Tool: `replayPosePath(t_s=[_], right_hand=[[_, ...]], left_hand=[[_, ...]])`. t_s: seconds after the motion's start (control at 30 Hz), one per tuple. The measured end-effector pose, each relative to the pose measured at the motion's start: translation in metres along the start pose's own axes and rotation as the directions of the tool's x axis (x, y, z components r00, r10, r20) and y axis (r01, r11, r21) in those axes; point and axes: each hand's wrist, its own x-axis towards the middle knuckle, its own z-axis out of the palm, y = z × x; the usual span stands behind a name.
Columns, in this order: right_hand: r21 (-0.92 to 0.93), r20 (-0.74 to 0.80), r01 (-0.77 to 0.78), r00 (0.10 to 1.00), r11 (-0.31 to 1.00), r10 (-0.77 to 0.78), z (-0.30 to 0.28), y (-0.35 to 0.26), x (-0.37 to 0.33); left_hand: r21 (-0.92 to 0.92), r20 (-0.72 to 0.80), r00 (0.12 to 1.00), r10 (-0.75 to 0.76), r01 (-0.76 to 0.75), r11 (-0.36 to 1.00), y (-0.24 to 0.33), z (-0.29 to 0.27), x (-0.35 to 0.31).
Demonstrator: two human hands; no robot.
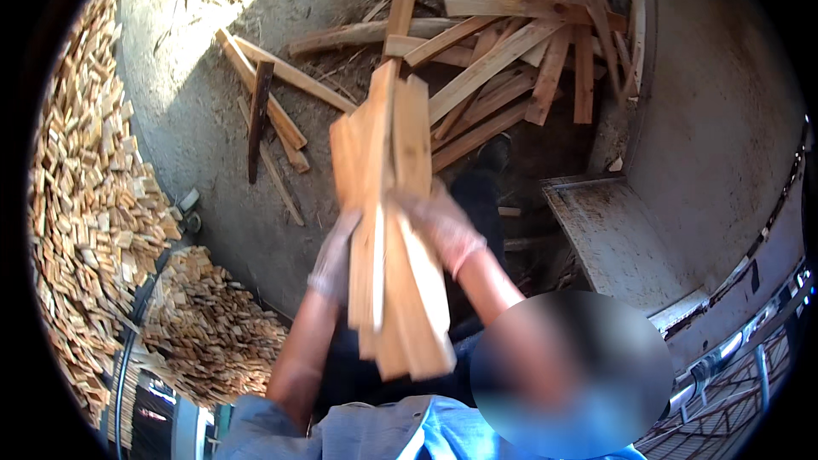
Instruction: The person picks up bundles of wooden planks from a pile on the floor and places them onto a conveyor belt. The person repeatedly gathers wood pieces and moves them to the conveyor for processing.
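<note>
Pale tan wood fills the middle: a bundle of planks (pixel 368 234), uneven at its ends, lies directly between the person's two gloved hands. Its long axis runs away from the body, roughly straight ahead. The left hand (pixel 336 251) presses its left side and the right hand (pixel 445 226) its right, so neither is nearer; the fingers clasp the wood, though most fingertips are hidden. Ahead and to the right, loose planks (pixel 550 68) lie crisscrossed. A metal wall (pixel 716 119) bounds the right; a heap of small wood pieces (pixel 94 247) borders the left, with grey ground (pixel 213 170) stretching between heap and hands.
</note>
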Motion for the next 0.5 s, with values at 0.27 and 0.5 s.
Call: replayPosePath(t_s=[0.27,0.5], right_hand=[[-0.098,-0.100,0.064,0.992,0.993,-0.074,0.035,0.016,0.062],[-0.571,-0.254,-0.005,0.952,0.821,-0.171,0.120,0.024,-0.021]], left_hand=[[-0.180,0.100,0.978,-0.183,0.198,0.963,0.017,-0.028,0.058],[-0.275,0.226,0.970,-0.094,0.156,0.949,0.015,-0.091,-0.007]])
